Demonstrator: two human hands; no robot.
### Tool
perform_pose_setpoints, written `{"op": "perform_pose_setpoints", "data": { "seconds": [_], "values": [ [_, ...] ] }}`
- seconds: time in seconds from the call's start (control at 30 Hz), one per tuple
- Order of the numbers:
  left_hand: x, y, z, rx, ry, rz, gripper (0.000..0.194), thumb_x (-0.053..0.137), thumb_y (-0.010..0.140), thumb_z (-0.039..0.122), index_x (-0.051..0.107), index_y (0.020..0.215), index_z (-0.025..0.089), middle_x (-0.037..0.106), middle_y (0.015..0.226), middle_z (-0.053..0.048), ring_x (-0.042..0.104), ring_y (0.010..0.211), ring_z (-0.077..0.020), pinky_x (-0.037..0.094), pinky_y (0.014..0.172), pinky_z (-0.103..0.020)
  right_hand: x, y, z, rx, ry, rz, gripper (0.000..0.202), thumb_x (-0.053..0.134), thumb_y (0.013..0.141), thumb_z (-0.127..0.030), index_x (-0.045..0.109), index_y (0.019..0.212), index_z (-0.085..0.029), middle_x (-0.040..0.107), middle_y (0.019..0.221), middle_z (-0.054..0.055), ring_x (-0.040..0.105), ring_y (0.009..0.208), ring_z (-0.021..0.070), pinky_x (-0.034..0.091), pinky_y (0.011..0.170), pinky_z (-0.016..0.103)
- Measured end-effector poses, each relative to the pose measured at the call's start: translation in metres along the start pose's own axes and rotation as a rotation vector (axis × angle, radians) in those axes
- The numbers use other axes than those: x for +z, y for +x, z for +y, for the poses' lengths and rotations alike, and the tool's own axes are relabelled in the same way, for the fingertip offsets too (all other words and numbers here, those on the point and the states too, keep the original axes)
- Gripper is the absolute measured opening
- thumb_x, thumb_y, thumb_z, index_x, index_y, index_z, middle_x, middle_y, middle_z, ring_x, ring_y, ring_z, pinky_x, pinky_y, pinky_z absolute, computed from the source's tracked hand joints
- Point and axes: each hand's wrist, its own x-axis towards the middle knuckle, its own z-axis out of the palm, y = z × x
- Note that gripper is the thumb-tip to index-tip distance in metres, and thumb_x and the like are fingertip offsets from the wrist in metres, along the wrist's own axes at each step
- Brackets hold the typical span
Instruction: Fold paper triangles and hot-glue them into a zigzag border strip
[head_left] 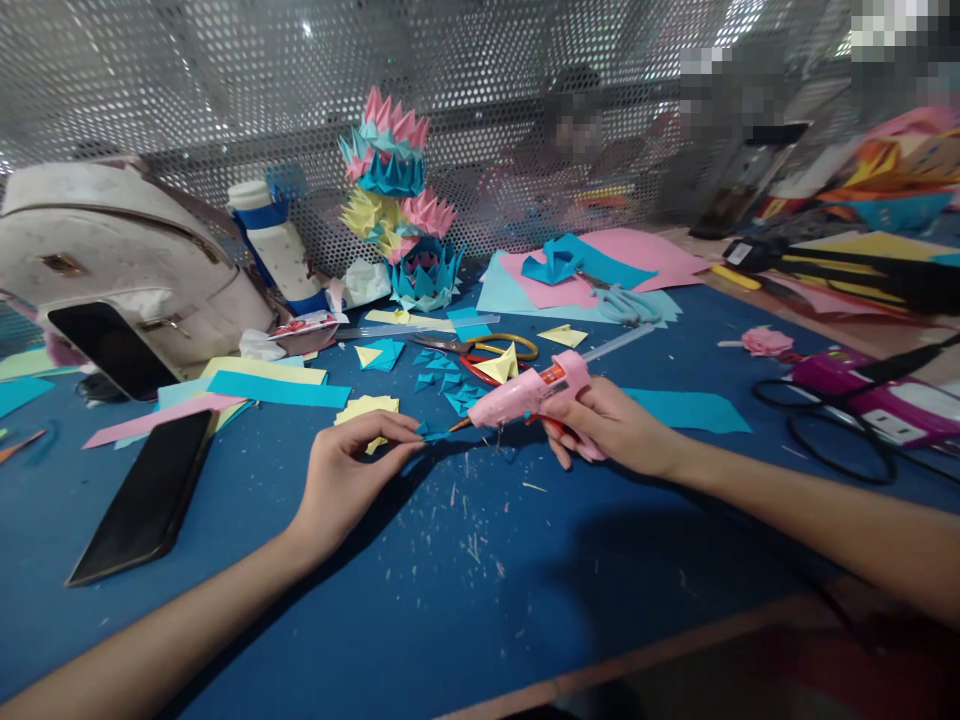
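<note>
My left hand [360, 470] pinches a small folded blue paper piece [431, 432] between thumb and fingertips. My right hand [600, 425] is wrapped round the handle of a pink glue gun [517, 395], whose nozzle points left and meets or nearly meets the blue piece. Several small blue folded pieces [442, 375] lie just behind the nozzle, beside a yellow folded piece [506, 362]. Behind my left hand is a stack of yellow folded paper [367, 408].
Scissors [517, 346] lie behind the glue gun. A tiered paper model [405, 200] stands at the back. Two phones [150, 490], a bag [112, 250] and a bottle [281, 250] are left. A power strip [877, 395] with black cable is right. A person [574, 125] shows behind the mesh.
</note>
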Motion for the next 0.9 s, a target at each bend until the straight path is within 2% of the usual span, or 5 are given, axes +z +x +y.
{"op": "perform_pose_setpoints", "data": {
  "seconds": [0.27,0.5,0.9],
  "values": [
    [0.0001,-0.0002,-0.0001,0.01,0.008,-0.005,0.008,0.075,0.079,0.018,0.076,0.074,0.023,0.076,0.084,-0.001,0.071,0.083,-0.0158,0.054,0.08,-0.026,-0.0012,-0.001,0.0025,-0.005,-0.04,0.032,0.064,0.049,0.094,-0.064,0.046,0.048,-0.019,0.043,0.036,-0.002,0.053,0.038,0.0103,0.044,0.043,0.023],
    [-0.0009,-0.0006,0.0007,0.012,0.018,-0.001,0.009,0.074,0.08,0.018,0.076,0.074,0.024,0.076,0.084,0.0,0.071,0.084,-0.0147,0.054,0.08,-0.025,-0.0008,-0.0018,0.0035,-0.012,-0.048,0.007,0.063,0.049,0.094,-0.065,0.045,0.051,-0.019,0.043,0.036,-0.003,0.047,0.034,0.008,0.04,0.039,0.022],
    [-0.0002,0.0003,0.001,0.009,0.02,-0.005,0.007,0.074,0.08,0.02,0.076,0.073,0.022,0.076,0.084,-0.003,0.071,0.083,-0.018,0.055,0.079,-0.03,0.0005,-0.0015,-0.0001,-0.007,-0.029,0.027,0.063,0.052,0.092,-0.066,0.043,0.05,-0.02,0.04,0.036,-0.004,0.047,0.034,0.008,0.041,0.039,0.022]
  ]
}}
